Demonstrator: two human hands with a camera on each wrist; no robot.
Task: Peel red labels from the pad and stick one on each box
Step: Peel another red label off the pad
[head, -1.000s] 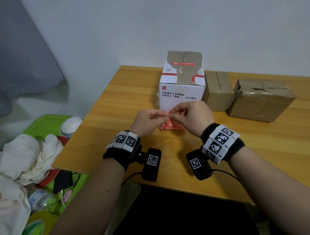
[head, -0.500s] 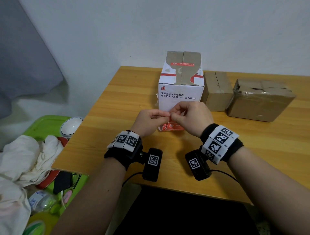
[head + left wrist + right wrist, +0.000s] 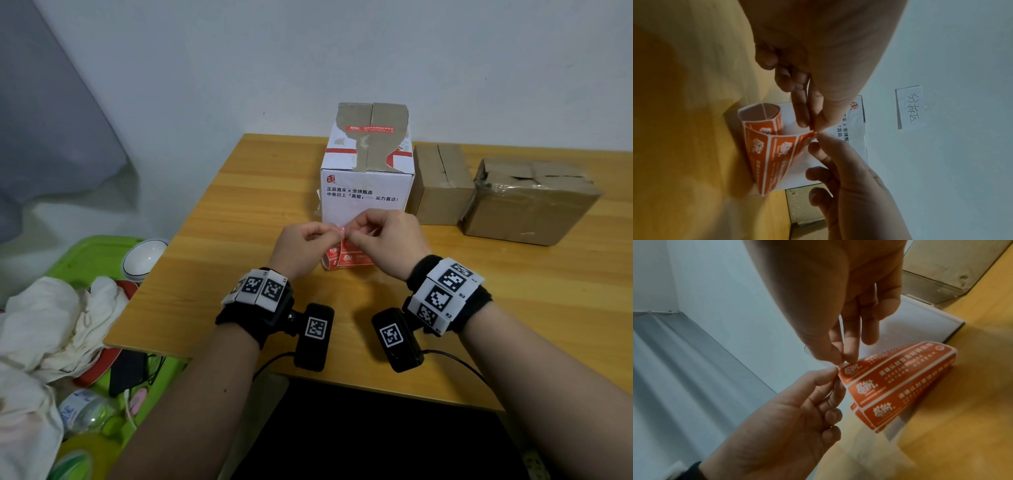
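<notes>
A curled pad of red labels (image 3: pixel 346 258) stands on the wooden table just in front of the tall white box (image 3: pixel 366 178). My left hand (image 3: pixel 330 234) and right hand (image 3: pixel 356 234) meet above it, and both pinch the same top corner of the pad. In the left wrist view the left hand (image 3: pixel 812 128) pinches the tip of the label pad (image 3: pixel 768 154). In the right wrist view the right hand (image 3: pixel 840 361) pinches a pale corner of the label pad (image 3: pixel 900 378). A red strip (image 3: pixel 371 129) lies across the white box's top. Two brown boxes (image 3: pixel 440 185) (image 3: pixel 527 202) sit to its right.
The table (image 3: pixel 239 222) ends close on the left and near sides. Below its left edge lie a green tray (image 3: pixel 85 253), a white bowl (image 3: pixel 144 257), crumpled white cloth (image 3: pixel 58 325) and a plastic bottle (image 3: pixel 85 411). A handwritten paper note (image 3: pixel 910 107) hangs on the wall.
Both hands stay pinched on the pad's corner in front of the white box. Only the fingertips have shifted slightly.
</notes>
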